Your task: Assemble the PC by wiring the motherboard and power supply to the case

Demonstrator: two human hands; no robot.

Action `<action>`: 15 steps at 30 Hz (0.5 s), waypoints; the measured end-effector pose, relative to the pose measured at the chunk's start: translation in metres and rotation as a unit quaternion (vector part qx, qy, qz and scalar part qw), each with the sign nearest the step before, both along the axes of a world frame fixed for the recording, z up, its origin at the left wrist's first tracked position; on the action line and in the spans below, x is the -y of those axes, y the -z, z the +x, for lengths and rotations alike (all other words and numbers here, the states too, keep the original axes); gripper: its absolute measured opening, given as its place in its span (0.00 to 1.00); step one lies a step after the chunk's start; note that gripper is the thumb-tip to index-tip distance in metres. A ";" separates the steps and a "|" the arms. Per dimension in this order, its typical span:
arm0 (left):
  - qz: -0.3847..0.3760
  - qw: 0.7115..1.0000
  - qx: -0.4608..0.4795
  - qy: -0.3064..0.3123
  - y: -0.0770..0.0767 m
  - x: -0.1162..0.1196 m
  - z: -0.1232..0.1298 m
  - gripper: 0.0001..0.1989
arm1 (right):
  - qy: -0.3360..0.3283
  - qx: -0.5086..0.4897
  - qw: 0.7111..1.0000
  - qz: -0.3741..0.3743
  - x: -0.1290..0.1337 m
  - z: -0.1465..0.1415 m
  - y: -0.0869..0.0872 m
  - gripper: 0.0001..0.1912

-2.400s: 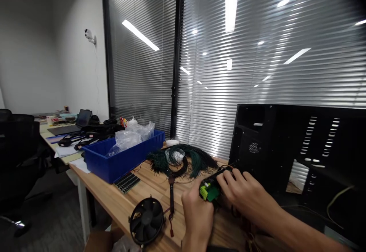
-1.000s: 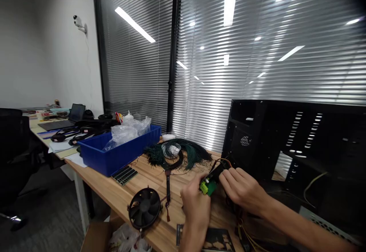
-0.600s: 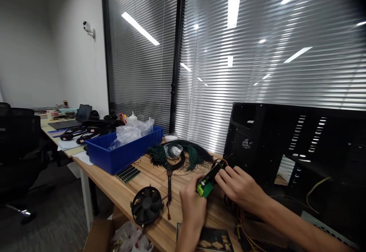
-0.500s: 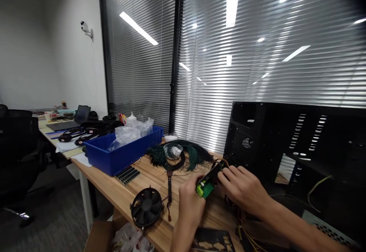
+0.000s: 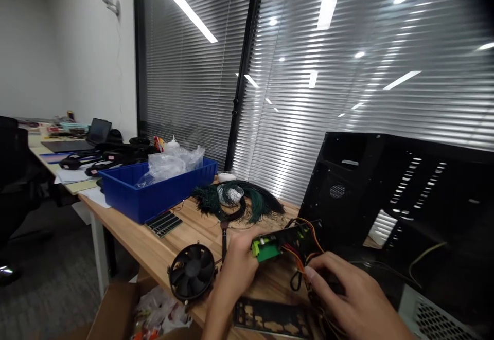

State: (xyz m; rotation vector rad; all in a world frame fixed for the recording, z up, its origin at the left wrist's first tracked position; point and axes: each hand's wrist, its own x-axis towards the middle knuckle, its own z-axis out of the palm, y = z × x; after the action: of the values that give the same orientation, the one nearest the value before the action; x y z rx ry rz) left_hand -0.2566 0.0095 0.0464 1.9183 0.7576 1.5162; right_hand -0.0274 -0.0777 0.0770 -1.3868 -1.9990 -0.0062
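Note:
My left hand (image 5: pixel 241 263) is closed around the near-left end of a circuit board (image 5: pixel 287 239) with bright green connectors and a green face, held tilted above the table. Yellow, orange and dark red wires (image 5: pixel 298 258) run from the board. With thumb and fingers, my right hand (image 5: pixel 347 291) pinches this cable bundle just below the board. My palm partly hides the rest of the wires. Beneath both hands lies a dark metal plate with cutouts (image 5: pixel 272 317).
A black fan (image 5: pixel 193 273) lies at the table's front edge, left of my arm. Behind it stand a blue bin (image 5: pixel 158 198) with clear plastic bags and a coil of dark green strands (image 5: pixel 250 198). A black computer case (image 5: pixel 358 175) rises on the right. Below sits a cardboard box (image 5: pixel 113 311).
The board has turned to lie more level and show its length. My right hand has left the board's far end and moved down toward me onto the wires. The view has shifted slightly.

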 end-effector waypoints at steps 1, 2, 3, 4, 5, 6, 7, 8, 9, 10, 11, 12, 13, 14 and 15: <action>0.008 1.000 0.001 -0.002 0.002 0.000 0.001 0.21 | 0.015 -0.018 1.000 -0.009 -0.002 0.000 0.000 0.16; 0.021 1.000 0.001 -0.005 0.003 -0.001 0.002 0.22 | 0.029 -0.035 0.999 -0.020 -0.005 0.001 0.001 0.17; 0.035 0.999 -0.001 -0.012 0.004 -0.001 0.003 0.23 | 0.038 -0.053 0.997 -0.035 -0.007 0.002 0.000 0.19; 0.053 0.998 -0.005 -0.020 0.004 -0.001 0.003 0.24 | 0.045 -0.073 0.995 -0.054 -0.010 0.002 0.000 0.21; 0.075 0.997 -0.010 -0.030 0.004 0.000 0.002 0.25 | 0.048 -0.095 0.991 -0.077 -0.012 0.002 -0.001 0.23; 0.103 0.994 -0.016 -0.041 0.003 0.001 0.002 0.25 | 0.046 -0.121 0.986 -0.102 -0.014 0.001 -0.003 0.25; 0.132 0.990 -0.024 -0.050 0.000 0.002 0.000 0.26 | 0.038 -0.151 0.980 -0.127 -0.016 -0.001 -0.005 0.27; 0.162 0.984 -0.035 -0.058 -0.002 0.005 -0.001 0.27 | 0.023 -0.185 0.971 -0.152 -0.017 -0.003 -0.007 0.28; 0.190 0.979 -0.047 -0.065 -0.006 0.007 -0.003 0.28 | 0.000 -0.225 0.958 -0.177 -0.018 -0.007 -0.010 0.28; 0.214 0.972 -0.064 -0.069 -0.010 0.011 -0.005 0.30 | -0.030 -0.270 0.940 -0.206 -0.019 -0.011 -0.012 0.28; 0.231 0.967 -0.081 -0.073 -0.014 0.014 -0.006 0.31 | -0.063 -0.323 0.914 -0.236 -0.019 -0.015 -0.014 0.28; 0.244 0.962 -0.097 -0.077 -0.018 0.018 -0.008 0.31 | -0.097 -0.381 0.880 -0.267 -0.019 -0.020 -0.016 0.27; 0.255 0.957 -0.109 -0.079 -0.022 0.021 -0.010 0.31 | -0.129 -0.439 0.839 -0.293 -0.019 -0.024 -0.017 0.27; 0.263 0.954 -0.118 -0.081 -0.025 0.025 -0.011 0.31 | -0.159 -0.493 0.797 -0.312 -0.019 -0.028 -0.016 0.26; 0.268 0.952 -0.123 -0.083 -0.029 0.028 -0.012 0.30 | -0.182 -0.536 0.759 -0.323 -0.019 -0.031 -0.015 0.25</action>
State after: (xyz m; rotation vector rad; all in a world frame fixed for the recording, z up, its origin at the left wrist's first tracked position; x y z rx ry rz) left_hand -0.2691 -0.0189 0.0752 2.5365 0.6699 1.7332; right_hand -0.0585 -0.0587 0.0921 -0.9141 -1.2000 1.4398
